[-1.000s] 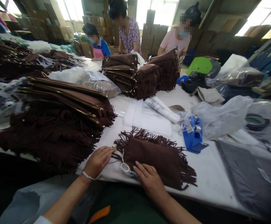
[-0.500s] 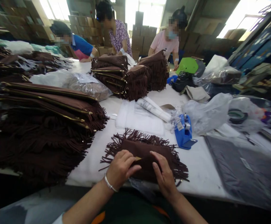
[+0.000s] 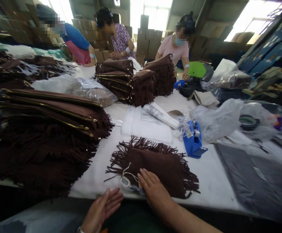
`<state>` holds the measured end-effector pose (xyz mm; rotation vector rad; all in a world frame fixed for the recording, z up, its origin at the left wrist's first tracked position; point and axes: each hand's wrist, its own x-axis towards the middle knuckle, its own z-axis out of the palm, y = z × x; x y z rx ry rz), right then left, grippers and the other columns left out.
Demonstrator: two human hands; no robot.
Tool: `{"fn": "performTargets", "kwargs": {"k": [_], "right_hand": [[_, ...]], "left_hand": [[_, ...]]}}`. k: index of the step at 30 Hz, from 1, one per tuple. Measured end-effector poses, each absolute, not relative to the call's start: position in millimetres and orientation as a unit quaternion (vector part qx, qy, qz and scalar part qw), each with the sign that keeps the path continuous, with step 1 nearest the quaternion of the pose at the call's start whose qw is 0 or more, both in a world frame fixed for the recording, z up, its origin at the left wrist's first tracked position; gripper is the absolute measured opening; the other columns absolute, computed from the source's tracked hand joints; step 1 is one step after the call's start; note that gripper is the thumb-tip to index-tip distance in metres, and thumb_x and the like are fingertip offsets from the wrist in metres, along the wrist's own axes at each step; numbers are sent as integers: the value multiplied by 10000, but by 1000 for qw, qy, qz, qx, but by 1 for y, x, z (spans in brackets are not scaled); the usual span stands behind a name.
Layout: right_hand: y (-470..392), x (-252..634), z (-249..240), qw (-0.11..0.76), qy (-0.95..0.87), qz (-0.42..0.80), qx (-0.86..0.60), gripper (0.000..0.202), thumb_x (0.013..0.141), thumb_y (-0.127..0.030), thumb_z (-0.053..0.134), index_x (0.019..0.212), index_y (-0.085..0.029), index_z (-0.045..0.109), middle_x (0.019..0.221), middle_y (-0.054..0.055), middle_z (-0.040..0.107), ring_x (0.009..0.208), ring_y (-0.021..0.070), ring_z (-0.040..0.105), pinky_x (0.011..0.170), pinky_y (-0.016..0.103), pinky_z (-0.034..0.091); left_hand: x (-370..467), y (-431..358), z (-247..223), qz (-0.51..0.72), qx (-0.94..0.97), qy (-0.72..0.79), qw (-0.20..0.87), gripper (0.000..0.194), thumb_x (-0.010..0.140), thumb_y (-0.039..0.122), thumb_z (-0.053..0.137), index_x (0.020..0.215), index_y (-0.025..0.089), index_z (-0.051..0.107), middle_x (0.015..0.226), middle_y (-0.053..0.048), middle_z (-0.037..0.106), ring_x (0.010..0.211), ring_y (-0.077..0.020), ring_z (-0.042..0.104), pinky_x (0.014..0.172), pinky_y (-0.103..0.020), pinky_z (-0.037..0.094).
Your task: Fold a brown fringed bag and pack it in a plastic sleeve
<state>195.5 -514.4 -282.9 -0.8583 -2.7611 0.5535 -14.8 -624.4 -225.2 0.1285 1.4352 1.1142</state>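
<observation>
A brown suede fringed bag [image 3: 160,166] lies flat on the white table [image 3: 211,181] right in front of me. A small hang tag on a white string [image 3: 125,180] rests on its near left corner. My right hand [image 3: 153,191] lies flat on the bag's near edge, fingers spread, beside the tag. My left hand [image 3: 102,208] hovers off the table's front edge, fingers together and extended, holding nothing.
A tall pile of the same fringed bags [image 3: 46,129] fills the left. A blue tape dispenser [image 3: 191,142], white sheets and rolls [image 3: 153,121], clear plastic bags [image 3: 218,119] and a grey poly bag [image 3: 257,174] lie beyond. Three people work at the far side near another bag stack [image 3: 133,81].
My left hand has left the bag and dropped below the table edge. My right hand stays flat on the bag. The hang tag now lies exposed on the bag's corner.
</observation>
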Motion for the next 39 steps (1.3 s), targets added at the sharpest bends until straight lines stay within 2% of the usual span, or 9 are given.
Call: {"fn": "performTargets", "kwargs": {"k": [6, 13, 21, 23, 28, 31, 33, 36, 39], "right_hand": [[-487, 190, -262, 116, -938, 136, -297, 531, 841, -15, 435, 1361, -120, 414, 1356, 146, 494, 1143, 270, 541, 925, 419, 484], [-492, 202, -254, 180, -922, 180, -290, 534, 842, -27, 488, 1352, -170, 421, 1311, 76, 554, 1096, 231, 560, 927, 380, 497], [-514, 199, -278, 221, -927, 137, -271, 439, 884, -135, 511, 1318, -172, 453, 1284, 70, 578, 1072, 208, 581, 877, 344, 527], [-517, 198, -283, 228, -930, 115, -265, 429, 899, -185, 506, 1324, -179, 449, 1303, 81, 561, 1096, 212, 570, 873, 350, 529], [-521, 202, -290, 208, -921, 173, -279, 507, 902, -260, 515, 1385, -206, 373, 1387, 92, 473, 1233, 227, 470, 987, 384, 461], [-520, 213, -285, 179, -920, 260, -234, 739, 812, -509, 592, 1417, -184, 318, 1432, 116, 409, 1305, 286, 378, 1056, 454, 386], [-521, 229, -280, 192, -912, 300, -205, 745, 819, -567, 542, 1420, -190, 315, 1434, 112, 407, 1332, 275, 337, 1086, 455, 341], [-532, 263, -276, 273, -864, 353, -235, 486, 925, -414, 449, 1369, -221, 404, 1392, 82, 471, 1325, 208, 356, 1093, 407, 328], [-550, 299, -282, 376, -721, 449, -369, 336, 952, -325, 401, 1256, -260, 530, 1301, 51, 562, 1240, 180, 464, 1058, 376, 377]], "left_hand": [[5, -605, -240, 509, -12, 543, 668, 580, 866, 487, 524, 1207, 18, 537, 1177, -236, 610, 1109, -311, 583, 1031, -441, 422], [18, -552, -245, 635, 21, 359, 684, 530, 900, 531, 433, 1220, 132, 571, 1201, -112, 630, 1211, -265, 508, 1102, -439, 322], [-18, -490, -235, 669, 113, 427, 598, 402, 942, 402, 339, 1082, 201, 657, 1166, -53, 654, 1198, -233, 524, 1093, -425, 336], [-22, -486, -236, 637, 237, 499, 538, 417, 952, 403, 306, 1203, 226, 587, 1299, -33, 567, 1265, -215, 454, 1128, -414, 272], [8, -488, -249, 386, 580, 604, 387, 526, 785, 361, 649, 1264, 169, 545, 1426, -89, 418, 1393, -256, 210, 1172, -430, 25], [31, -494, -254, 216, 710, 606, 284, 538, 865, 348, 515, 1346, 120, 437, 1471, -142, 316, 1402, -276, 165, 1151, -521, 74], [40, -501, -252, 188, 735, 591, 272, 486, 931, 318, 378, 1387, 148, 373, 1487, -123, 298, 1404, -244, 170, 1150, -510, 132], [49, -510, -250, 139, 817, 513, 225, 467, 956, 274, 307, 1420, 229, 311, 1497, -74, 296, 1399, -212, 196, 1147, -472, 196], [64, -510, -260, 77, 890, 417, 169, 620, 873, 200, 455, 1448, 253, 231, 1510, -69, 261, 1395, -247, 209, 1124, -493, 252]]}}
